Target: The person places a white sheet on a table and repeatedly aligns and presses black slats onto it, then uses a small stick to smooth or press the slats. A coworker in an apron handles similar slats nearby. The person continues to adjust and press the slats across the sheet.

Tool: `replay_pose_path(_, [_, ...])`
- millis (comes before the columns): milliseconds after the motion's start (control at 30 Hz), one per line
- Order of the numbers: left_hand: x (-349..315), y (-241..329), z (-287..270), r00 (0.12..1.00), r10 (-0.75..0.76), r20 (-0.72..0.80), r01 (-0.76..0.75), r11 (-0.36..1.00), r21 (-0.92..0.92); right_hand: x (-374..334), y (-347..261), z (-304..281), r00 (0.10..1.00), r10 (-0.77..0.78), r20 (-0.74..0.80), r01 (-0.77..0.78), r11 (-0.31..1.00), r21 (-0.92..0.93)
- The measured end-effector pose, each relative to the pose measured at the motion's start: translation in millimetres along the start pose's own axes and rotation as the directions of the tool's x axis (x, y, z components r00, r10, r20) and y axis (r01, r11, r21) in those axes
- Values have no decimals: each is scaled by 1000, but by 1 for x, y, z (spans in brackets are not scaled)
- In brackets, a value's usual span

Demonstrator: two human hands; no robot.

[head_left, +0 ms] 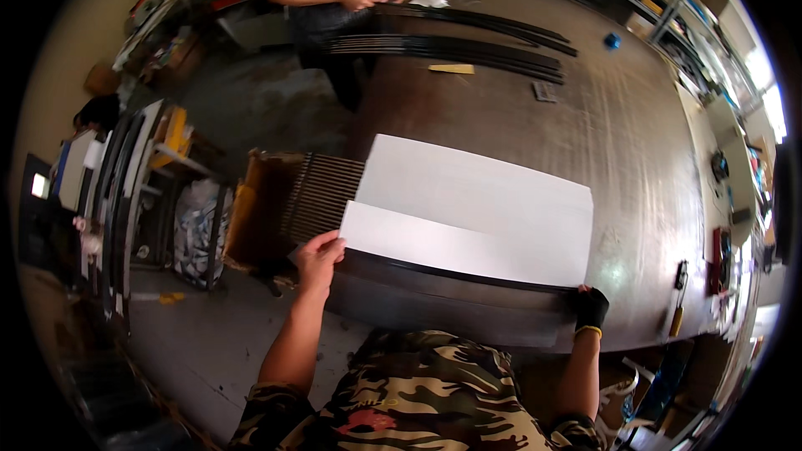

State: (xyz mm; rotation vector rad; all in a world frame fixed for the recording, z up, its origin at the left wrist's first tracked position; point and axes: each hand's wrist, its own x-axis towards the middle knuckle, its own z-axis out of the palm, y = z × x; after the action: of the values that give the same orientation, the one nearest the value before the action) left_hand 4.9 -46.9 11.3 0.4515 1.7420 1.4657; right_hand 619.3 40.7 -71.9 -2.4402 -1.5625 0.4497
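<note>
A white panel (451, 242) with a black strip along its near edge tilts up at the table's front. My bare left hand (319, 260) pinches its left end between thumb and fingers. At the near right corner, my right hand (591, 309), in a black glove with a yellow cuff and bare fingertips, is closed on the same panel. Behind it a wider white sheet (476, 184) lies flat on the dark table (635, 167), its near part hidden by the panel.
An open cardboard box (242, 209) and a stack of dark slats (322, 196) stand left of the sheet. Across the table a person (334, 0) handles long black strips (468, 54). A blue object (612, 40) and a yellow-handled tool (677, 309) lie toward the right.
</note>
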Motion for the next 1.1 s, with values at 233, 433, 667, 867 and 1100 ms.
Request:
replay_pose_path(233, [26, -41, -2, 973, 228, -46, -200, 920, 336, 2, -12, 0, 994, 99, -53, -93, 991, 100])
replay_pose_path(433, [33, -44, 3, 934, 357, -24, -269, 745, 610, 4, -12, -4, 993, 94, -74, -95, 995, -13])
replay_pose_path(667, [33, -36, 5, 923, 385, 12, -266, 616, 742, -9, -30, -13, 991, 121, -63, -108, 979, 175])
replay_pose_path(867, [30, -29, 8, 917, 399, 29, -267, 557, 786, -8, -26, -12, 991, 99, -95, -89, 991, 103])
replay_pose_path(1100, [27, -6, 16, 960, 279, 30, -153, 428, 891, -5, -28, -14, 991, 116, -66, -111, 990, 88])
